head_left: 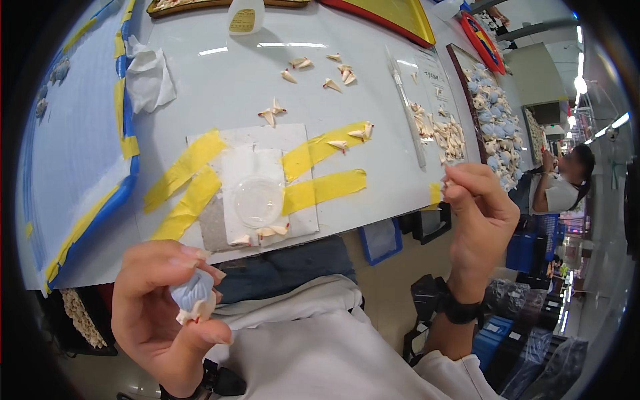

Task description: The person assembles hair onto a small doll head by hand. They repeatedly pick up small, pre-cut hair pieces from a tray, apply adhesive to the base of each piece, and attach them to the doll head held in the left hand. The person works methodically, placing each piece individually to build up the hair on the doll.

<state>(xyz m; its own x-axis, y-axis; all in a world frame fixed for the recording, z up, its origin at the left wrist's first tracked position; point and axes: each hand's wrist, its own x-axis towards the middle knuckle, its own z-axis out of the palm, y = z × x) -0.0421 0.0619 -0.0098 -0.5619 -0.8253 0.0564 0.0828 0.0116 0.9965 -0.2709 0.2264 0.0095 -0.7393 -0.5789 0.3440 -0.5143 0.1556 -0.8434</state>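
My left hand [143, 287] is closed at the lower left, holding a small figurine [192, 297] with a light blue ridged top and a cream lower part marked with red. At the right table edge my right hand [485, 207] makes a pinch; a small pale piece [447, 181] shows at its fingertips, its shape mostly hidden. Just beyond lies a pile of small cream pointed pieces [450, 139]. Between the hands, a clear round shallow dish [258, 202] rests on a white pad [293, 141] fixed with yellow tape [327, 191]. Several red-tipped cream pieces [272, 231] lie along its near edge.
More red-tipped pieces [346, 74] are scattered farther back. A craft knife [405, 107] lies beside the pile, and a tray of blue-and-cream figurines [493, 127] stands at right. A white bottle [246, 17], crumpled tissue [149, 79] and blue-covered surface [80, 147] are also around. Another person [563, 177] sits far right.
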